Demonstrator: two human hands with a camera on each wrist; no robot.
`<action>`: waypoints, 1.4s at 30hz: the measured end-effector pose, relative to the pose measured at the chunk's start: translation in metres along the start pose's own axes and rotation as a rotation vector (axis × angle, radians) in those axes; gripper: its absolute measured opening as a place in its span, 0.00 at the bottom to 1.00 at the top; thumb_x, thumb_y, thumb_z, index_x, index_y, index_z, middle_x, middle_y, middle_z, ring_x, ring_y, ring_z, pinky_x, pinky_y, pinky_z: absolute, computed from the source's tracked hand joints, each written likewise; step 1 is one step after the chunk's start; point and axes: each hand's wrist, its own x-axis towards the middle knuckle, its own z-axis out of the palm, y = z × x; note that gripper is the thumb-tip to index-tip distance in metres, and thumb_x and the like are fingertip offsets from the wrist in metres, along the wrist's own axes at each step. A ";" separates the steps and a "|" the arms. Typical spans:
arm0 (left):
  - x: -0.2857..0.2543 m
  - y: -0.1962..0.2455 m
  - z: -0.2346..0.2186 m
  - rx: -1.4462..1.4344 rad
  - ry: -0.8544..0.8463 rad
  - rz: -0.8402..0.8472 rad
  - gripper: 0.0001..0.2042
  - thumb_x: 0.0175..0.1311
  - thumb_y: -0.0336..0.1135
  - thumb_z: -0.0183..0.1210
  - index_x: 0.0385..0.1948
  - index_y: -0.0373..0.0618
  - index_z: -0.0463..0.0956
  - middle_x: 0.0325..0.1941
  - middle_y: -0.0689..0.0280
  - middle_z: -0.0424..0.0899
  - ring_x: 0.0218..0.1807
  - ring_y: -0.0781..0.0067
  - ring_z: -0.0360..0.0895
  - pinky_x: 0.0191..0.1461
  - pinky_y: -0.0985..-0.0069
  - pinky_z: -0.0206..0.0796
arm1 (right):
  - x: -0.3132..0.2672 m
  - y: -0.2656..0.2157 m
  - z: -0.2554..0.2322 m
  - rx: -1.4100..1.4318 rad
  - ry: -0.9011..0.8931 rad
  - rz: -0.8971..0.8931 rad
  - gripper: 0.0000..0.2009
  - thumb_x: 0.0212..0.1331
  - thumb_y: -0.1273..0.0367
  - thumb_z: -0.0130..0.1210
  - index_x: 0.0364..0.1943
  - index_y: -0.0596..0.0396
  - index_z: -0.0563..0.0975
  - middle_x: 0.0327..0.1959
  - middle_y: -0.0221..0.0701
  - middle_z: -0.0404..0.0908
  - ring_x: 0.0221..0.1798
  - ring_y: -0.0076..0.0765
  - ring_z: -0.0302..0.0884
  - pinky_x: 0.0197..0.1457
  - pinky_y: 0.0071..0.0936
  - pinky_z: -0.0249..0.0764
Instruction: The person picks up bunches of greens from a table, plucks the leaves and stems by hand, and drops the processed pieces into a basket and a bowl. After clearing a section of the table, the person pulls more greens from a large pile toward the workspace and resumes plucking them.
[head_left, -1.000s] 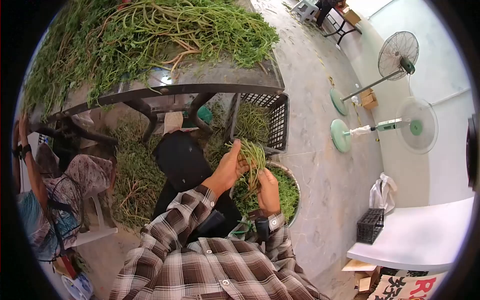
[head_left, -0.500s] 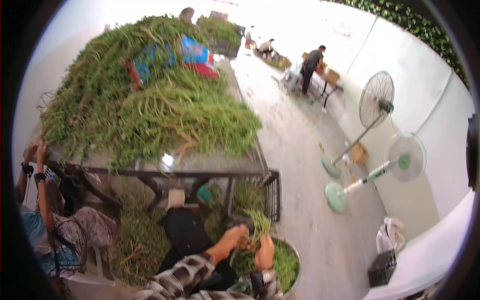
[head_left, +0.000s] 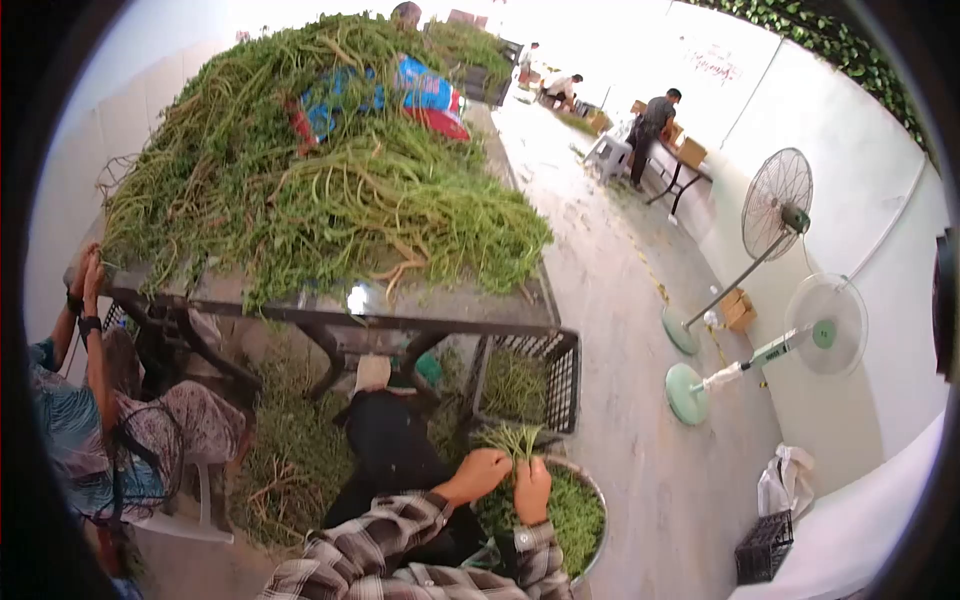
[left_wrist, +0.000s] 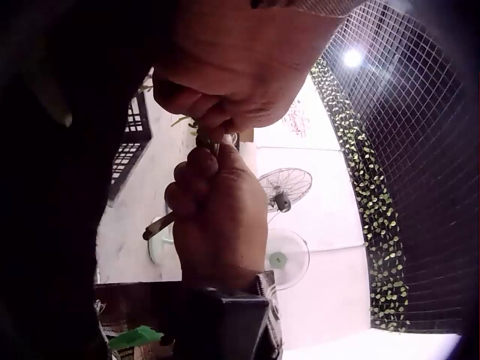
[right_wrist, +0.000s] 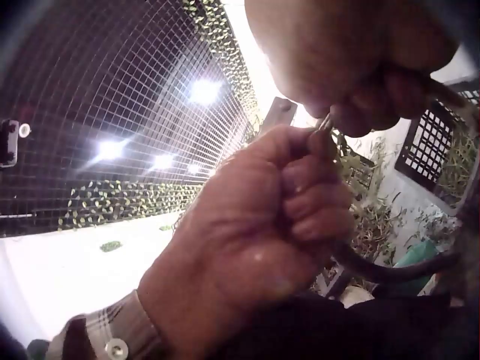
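Observation:
In front of the lap, a small bunch of green plant stems [head_left: 512,437] pokes up between my two hands in the head view. My left hand [head_left: 478,475] pinches it from the left, knuckles up. Close beside it my right hand [head_left: 532,490] grips the stems, fingers curled in. A cut stem end [left_wrist: 156,226] sticks out of the right fist in the left wrist view. In the right wrist view the thumb and fingertips of my left hand [right_wrist: 247,217] meet near those of my right hand [right_wrist: 352,60]. Below the hands is a round basin [head_left: 604,507] of loose greens [head_left: 572,510].
Ahead, a table [head_left: 420,325] bears a high heap of stems [head_left: 330,190]. A black crate [head_left: 567,385] with stems stands by its corner. More stems [head_left: 290,430] lie underneath. At left sits another person [head_left: 150,400]; fans [head_left: 688,395] stand at right.
The head view has tilted up, bringing in the whole heap and people farther off. My left thumb has come down, and both hands have drawn closer together on the stems.

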 end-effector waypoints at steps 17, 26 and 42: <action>0.005 0.013 -0.018 -0.006 -0.122 -0.111 0.21 0.58 0.38 0.54 0.51 0.37 0.69 0.44 0.56 0.75 0.48 0.65 0.72 0.53 0.70 0.62 | -0.007 -0.027 -0.016 0.579 0.074 0.265 0.09 0.64 0.63 0.41 0.34 0.53 0.66 0.15 0.25 0.65 0.13 0.18 0.59 0.13 0.16 0.55; 0.003 0.025 -0.027 -0.683 -0.300 -0.254 0.15 0.58 0.35 0.56 0.43 0.35 0.73 0.38 0.65 0.77 0.39 0.77 0.71 0.44 0.76 0.62 | 0.001 -0.028 0.001 0.489 -0.037 0.164 0.08 0.65 0.66 0.40 0.35 0.56 0.67 0.20 0.28 0.69 0.19 0.19 0.66 0.20 0.16 0.63; 0.003 0.025 -0.021 -0.669 -0.260 -0.301 0.12 0.56 0.35 0.56 0.33 0.34 0.74 0.23 0.65 0.77 0.25 0.79 0.72 0.33 0.80 0.61 | 0.000 -0.025 0.010 0.782 -0.081 0.342 0.11 0.66 0.62 0.38 0.33 0.55 0.68 0.14 0.26 0.65 0.12 0.18 0.58 0.14 0.15 0.57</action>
